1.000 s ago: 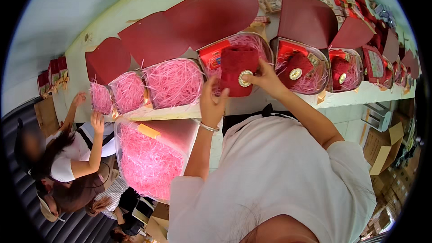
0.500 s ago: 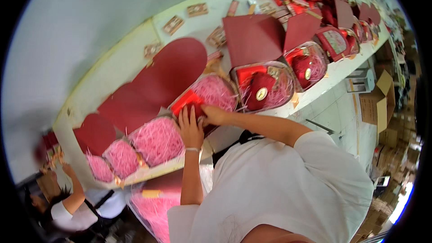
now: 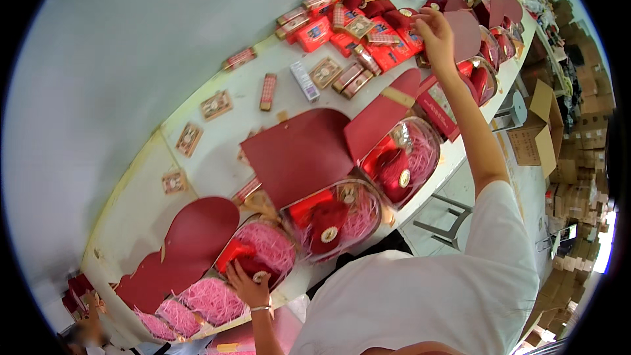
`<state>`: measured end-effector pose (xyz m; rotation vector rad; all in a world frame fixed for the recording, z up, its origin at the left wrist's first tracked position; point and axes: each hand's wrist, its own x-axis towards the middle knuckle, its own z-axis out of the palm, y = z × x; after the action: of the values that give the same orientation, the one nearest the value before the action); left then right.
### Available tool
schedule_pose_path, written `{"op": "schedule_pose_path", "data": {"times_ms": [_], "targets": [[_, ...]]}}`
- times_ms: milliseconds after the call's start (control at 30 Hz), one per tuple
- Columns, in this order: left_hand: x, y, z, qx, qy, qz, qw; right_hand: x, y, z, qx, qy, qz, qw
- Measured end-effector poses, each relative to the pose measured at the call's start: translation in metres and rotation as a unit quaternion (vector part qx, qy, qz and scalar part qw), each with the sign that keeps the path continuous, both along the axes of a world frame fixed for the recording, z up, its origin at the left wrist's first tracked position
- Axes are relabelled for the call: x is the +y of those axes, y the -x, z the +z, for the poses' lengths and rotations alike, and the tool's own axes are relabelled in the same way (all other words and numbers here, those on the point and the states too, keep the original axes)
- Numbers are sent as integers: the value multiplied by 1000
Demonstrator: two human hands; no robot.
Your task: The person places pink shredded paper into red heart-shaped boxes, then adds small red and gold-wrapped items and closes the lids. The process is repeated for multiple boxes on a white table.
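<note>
My left hand (image 3: pixel 248 286) rests with fingers stretched on a dark red cloth bundle (image 3: pixel 264 275) in a heart-lidded or round-lidded gift box (image 3: pixel 289 264). Pink paper shred (image 3: pixel 271 243) and a bright red packet (image 3: pixel 233 250) lie in the same box. Far to the right, my right hand (image 3: pixel 435 36) is raised with fingers apart, nothing visible in it. It hovers beside a heap of bright red packets (image 3: pixel 388 56) and dark red cloth bundles (image 3: pixel 399 16). To the right of my left hand, an open box holds another dark red bundle (image 3: pixel 328 222) with a round pale badge.
Boxes with pink shred (image 3: pixel 213 299) stand at the left end of the long white table (image 3: pixel 223 121). Small patterned boxes (image 3: pixel 216 104) lie scattered along it. A grey stool (image 3: pixel 450 220) and cardboard cartons (image 3: pixel 536 135) stand on the floor at right. Another person (image 3: pixel 92 332) is at lower left.
My right hand has left the box and reached far right to the heap. My left hand stays at the box. The whole view has shifted toward the right end of the table.
</note>
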<state>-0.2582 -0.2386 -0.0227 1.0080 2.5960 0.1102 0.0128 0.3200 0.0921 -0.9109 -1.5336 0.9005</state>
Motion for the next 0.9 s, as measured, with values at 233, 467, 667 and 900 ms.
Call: {"op": "schedule_pose_path", "data": {"times_ms": [233,467,667,900], "targets": [[6,-4,-9,61,35,0,998,197,-10,-147,-196,170,-109,960],[19,-28,22,132,53,114,983,313,35,-201,-198,357,-144,902],[38,-35,23,218,-101,133,961,374,-23,-224,-305,-15,-309,901],[143,-49,88,52,-397,-27,916,36,61,16,-124,-118,220,960]]}}
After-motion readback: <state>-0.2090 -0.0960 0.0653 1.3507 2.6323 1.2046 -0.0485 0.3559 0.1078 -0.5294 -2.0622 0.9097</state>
